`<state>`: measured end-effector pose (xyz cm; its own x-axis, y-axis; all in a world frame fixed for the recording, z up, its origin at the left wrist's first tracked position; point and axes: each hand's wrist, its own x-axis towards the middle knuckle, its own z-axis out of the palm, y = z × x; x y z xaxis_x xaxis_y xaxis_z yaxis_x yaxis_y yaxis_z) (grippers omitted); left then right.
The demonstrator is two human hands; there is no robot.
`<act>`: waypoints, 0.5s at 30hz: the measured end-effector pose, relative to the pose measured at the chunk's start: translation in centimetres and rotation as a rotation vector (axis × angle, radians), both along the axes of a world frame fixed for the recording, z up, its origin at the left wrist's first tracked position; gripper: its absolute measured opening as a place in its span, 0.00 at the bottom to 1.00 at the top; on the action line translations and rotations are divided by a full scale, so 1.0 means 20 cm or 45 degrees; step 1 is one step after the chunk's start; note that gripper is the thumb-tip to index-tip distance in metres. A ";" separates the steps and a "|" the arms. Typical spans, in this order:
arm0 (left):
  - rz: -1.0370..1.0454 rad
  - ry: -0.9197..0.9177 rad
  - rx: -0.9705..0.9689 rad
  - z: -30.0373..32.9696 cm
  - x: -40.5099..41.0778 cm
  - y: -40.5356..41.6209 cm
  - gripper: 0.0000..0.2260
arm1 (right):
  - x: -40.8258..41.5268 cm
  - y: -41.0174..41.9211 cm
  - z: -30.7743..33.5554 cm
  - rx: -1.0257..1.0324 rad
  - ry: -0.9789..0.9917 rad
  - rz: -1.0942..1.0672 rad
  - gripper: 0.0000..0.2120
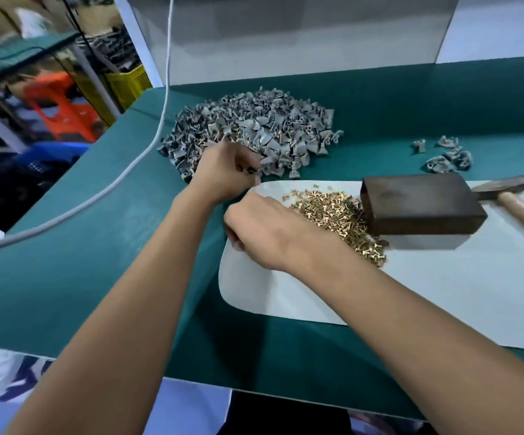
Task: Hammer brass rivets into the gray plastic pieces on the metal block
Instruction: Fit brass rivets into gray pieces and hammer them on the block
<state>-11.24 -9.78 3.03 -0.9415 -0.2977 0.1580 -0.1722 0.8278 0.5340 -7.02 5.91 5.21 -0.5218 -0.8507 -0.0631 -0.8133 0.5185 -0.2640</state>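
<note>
Your left hand (226, 171) has its fingers (248, 166) curled at the near edge of the big heap of gray plastic pieces (254, 130), pinching something small and dark there; what exactly it is, you cannot tell from the blur. Your right hand (260, 233) lies knuckles up at the left end of the white sheet (411, 293), fingers bent under and hidden, so whether they hold a rivet cannot be told. It touches the left side of the pile of brass rivets (333, 215).

That pile spreads across the sheet up to the dark metal block (417, 205), with rivets lying against the block's left face. A hammer (512, 196) lies just behind the block on its right, head touching the block's far right corner, wooden handle running off toward the bench's right edge. A small separate cluster of gray pieces (446, 155) sits beyond the block, well apart from the big heap.

The near half of the sheet lies bare in front of the block, and green bench (81, 262) shows open to the left of your arms. A white cord (147, 146) hangs down and trails over the bench's left edge. A white panel (285, 36) stands along the far edge. Past the left edge there are a yellow crate (128, 83) and something orange (62, 108), both blurred.
</note>
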 end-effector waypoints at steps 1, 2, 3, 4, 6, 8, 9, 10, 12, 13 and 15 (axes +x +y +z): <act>-0.020 0.012 0.005 -0.02 0.00 0.00 0.10 | 0.00 0.00 0.00 0.002 0.001 -0.009 0.11; -0.040 0.023 0.011 -0.03 -0.01 0.00 0.11 | -0.01 0.00 -0.01 0.005 0.011 -0.008 0.12; -0.061 0.029 0.014 -0.03 -0.02 0.01 0.11 | -0.02 0.00 -0.01 0.025 0.029 -0.006 0.12; -0.079 0.028 0.008 -0.04 -0.02 0.02 0.11 | -0.02 0.01 0.00 0.053 0.053 -0.005 0.11; -0.105 0.030 -0.030 -0.05 -0.05 0.05 0.10 | -0.03 0.02 0.01 0.112 0.088 -0.006 0.10; -0.124 0.036 -0.054 -0.06 -0.07 0.08 0.08 | -0.03 0.03 0.02 0.131 0.123 -0.004 0.14; -0.131 0.034 -0.052 -0.05 -0.09 0.09 0.08 | -0.04 0.04 0.02 0.127 0.148 -0.005 0.16; -0.136 0.030 -0.051 -0.04 -0.10 0.11 0.09 | -0.05 0.04 0.01 0.111 0.173 -0.007 0.17; -0.149 0.054 -0.080 -0.02 -0.13 0.13 0.10 | -0.07 0.07 0.01 0.076 0.185 -0.024 0.16; -0.167 0.076 -0.104 -0.02 -0.14 0.14 0.11 | -0.09 0.09 0.01 0.052 0.174 -0.030 0.13; -0.230 0.073 -0.187 0.00 -0.17 0.16 0.12 | -0.11 0.13 0.03 -0.030 0.123 -0.037 0.04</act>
<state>-14.63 -6.62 2.95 -0.9657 -0.0952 0.2415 0.0127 0.9118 0.4105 -9.24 8.58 5.79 -0.5492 -0.8357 0.0087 -0.8203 0.5370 -0.1972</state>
